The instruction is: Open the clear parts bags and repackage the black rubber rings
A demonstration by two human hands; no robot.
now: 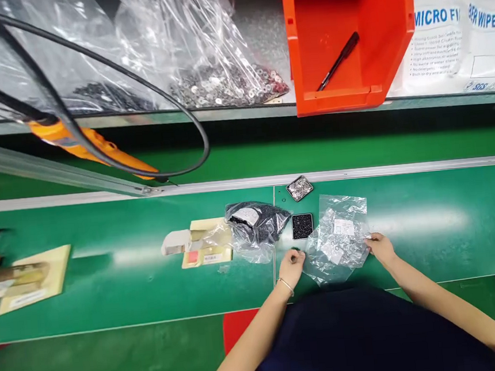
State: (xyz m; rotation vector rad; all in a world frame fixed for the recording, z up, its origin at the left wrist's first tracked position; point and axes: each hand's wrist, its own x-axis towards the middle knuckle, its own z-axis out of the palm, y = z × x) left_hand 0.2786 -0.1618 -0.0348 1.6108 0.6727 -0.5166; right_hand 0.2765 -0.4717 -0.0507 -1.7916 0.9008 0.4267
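My left hand [291, 264] rests on the green mat with its fingers pinched together over a small dark item that I cannot make out. My right hand [379, 246] grips the right edge of a clear plastic bag [339, 238] that holds small ring-shaped parts and a white label. Just beyond the hands sits a small tray of black parts [302, 226]. A second small tray with silvery parts [300, 188] lies farther back. A dark bag of black parts [257, 224] lies to the left of the trays.
A yellow card with a white block [200, 242] lies left of the dark bag. An orange electric screwdriver [90, 147] hangs on black cables at the left. On the back shelf stand an orange bin [347, 38] with a pen and bags of washers [221, 84].
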